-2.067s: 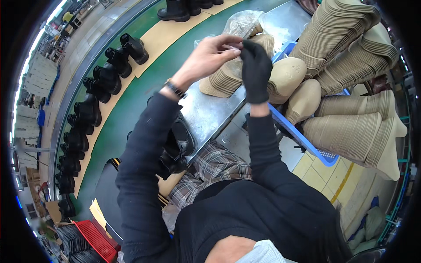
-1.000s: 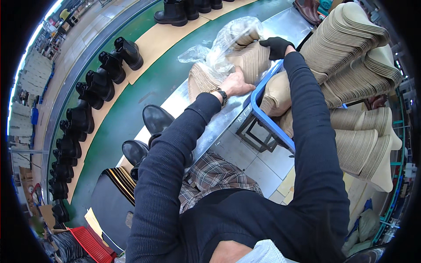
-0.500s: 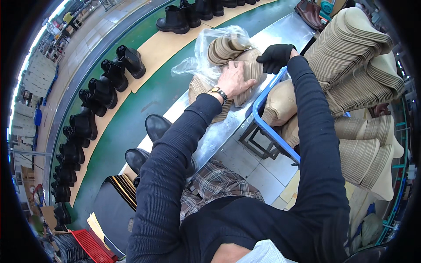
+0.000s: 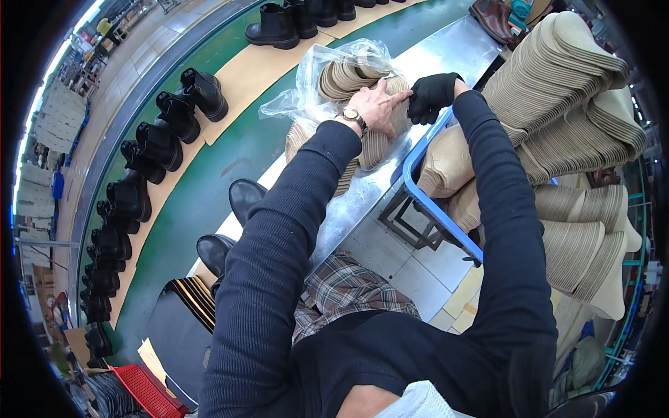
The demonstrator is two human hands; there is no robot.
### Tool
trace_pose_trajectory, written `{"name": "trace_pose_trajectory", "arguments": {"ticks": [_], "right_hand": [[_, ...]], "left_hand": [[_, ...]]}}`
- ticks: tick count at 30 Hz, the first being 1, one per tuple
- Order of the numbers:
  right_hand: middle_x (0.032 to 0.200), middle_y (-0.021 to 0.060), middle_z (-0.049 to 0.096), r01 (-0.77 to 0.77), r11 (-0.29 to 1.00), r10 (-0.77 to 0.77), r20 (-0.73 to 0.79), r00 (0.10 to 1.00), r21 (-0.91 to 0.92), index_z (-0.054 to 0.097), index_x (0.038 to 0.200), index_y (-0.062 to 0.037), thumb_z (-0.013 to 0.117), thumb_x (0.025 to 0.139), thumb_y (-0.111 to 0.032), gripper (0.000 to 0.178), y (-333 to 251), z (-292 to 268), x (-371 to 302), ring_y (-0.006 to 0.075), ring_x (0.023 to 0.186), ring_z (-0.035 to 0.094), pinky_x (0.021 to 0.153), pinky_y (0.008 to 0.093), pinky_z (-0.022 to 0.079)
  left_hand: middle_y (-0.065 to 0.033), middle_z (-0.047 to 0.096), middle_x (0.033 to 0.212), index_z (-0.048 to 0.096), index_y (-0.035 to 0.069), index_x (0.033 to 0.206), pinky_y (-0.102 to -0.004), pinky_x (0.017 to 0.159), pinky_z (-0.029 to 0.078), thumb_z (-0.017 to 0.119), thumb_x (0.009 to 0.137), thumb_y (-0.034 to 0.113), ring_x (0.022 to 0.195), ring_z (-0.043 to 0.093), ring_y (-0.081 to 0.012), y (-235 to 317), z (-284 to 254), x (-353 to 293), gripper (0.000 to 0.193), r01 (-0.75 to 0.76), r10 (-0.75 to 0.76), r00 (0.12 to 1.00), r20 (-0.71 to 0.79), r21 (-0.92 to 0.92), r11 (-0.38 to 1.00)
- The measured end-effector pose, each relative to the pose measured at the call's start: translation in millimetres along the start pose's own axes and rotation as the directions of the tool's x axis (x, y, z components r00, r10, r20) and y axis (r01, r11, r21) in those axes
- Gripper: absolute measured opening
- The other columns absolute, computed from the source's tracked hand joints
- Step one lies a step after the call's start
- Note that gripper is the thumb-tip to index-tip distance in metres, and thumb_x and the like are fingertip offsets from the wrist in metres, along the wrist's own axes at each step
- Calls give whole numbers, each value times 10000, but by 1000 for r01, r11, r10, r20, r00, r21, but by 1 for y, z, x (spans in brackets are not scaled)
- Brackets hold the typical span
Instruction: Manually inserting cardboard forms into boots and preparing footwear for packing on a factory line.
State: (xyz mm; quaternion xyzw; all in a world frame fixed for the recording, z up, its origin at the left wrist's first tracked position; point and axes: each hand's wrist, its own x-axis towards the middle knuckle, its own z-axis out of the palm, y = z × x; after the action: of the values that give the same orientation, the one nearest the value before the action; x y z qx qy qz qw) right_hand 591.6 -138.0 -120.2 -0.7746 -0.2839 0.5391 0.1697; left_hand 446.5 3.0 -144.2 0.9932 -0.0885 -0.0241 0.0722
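Several stacks of tan insoles (image 4: 340, 80) lie on the metal tabletop, partly wrapped in a clear plastic bag (image 4: 311, 75). My left hand (image 4: 375, 108), bare and with a watch on the wrist, lies spread across the middle stack, index finger stretched out toward the right. Just beyond that fingertip is my right hand (image 4: 432, 97) in a black glove, its fingers curled at the right side of this stack, above the rim of a blue crate (image 4: 426, 198). Whatever sits inside the curled glove is hidden.
Tall bundles of tan insoles (image 4: 554, 76) rise from the crate on my right. Black boots (image 4: 160, 145) line the curved green table (image 4: 188, 202) on the left. Two black shoes (image 4: 245, 198) stand near my left forearm. A red basket (image 4: 143, 390) sits at lower left.
My left hand has turned, and its fingers now point right toward the glove. The stacks and bag have shifted slightly left. My right hand stays beside them with fingers curled.
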Motion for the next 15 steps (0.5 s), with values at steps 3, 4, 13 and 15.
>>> {"name": "trace_pose_trajectory", "arguments": {"ticks": [3, 4, 13, 15], "right_hand": [[890, 118, 686, -44, 999, 44, -30, 999, 22, 655, 1019, -12, 690, 784, -166, 283, -5, 4, 0, 230, 685, 661, 612, 352, 574], [890, 118, 686, -43, 999, 44, -28, 999, 23, 655, 1019, -12, 690, 784, -166, 283, -7, 4, 0, 230, 685, 661, 612, 352, 574], [838, 156, 685, 114, 991, -114, -2, 993, 68, 664, 933, 39, 676, 773, -172, 265, -13, 30, 5, 228, 647, 675, 594, 325, 576], [827, 154, 684, 91, 991, -90, -10, 996, 103, 664, 923, 42, 679, 768, -171, 264, -11, 36, 6, 224, 641, 673, 591, 324, 574]], "left_hand": [[-240, 447, 1170, 282, 318, 1422, -417, 809, 519, 810, 543, 455, 883, 606, -414, -5, 2, -8, 1034, -42, 42, 998, -39, -7, 999], [-239, 455, 1150, 293, 290, 1417, -408, 791, 524, 810, 537, 454, 855, 615, -403, -6, 3, -11, 1034, -60, 59, 995, -84, -13, 998], [-226, 498, 1064, 291, 227, 1410, -418, 757, 520, 762, 597, 563, 856, 616, -392, -31, -3, -39, 998, -74, 66, 993, -96, -87, 993], [-228, 496, 1075, 282, 255, 1422, -422, 763, 520, 746, 601, 585, 865, 618, -393, -25, -4, -41, 1000, -56, 55, 997, -46, -27, 998]]}}
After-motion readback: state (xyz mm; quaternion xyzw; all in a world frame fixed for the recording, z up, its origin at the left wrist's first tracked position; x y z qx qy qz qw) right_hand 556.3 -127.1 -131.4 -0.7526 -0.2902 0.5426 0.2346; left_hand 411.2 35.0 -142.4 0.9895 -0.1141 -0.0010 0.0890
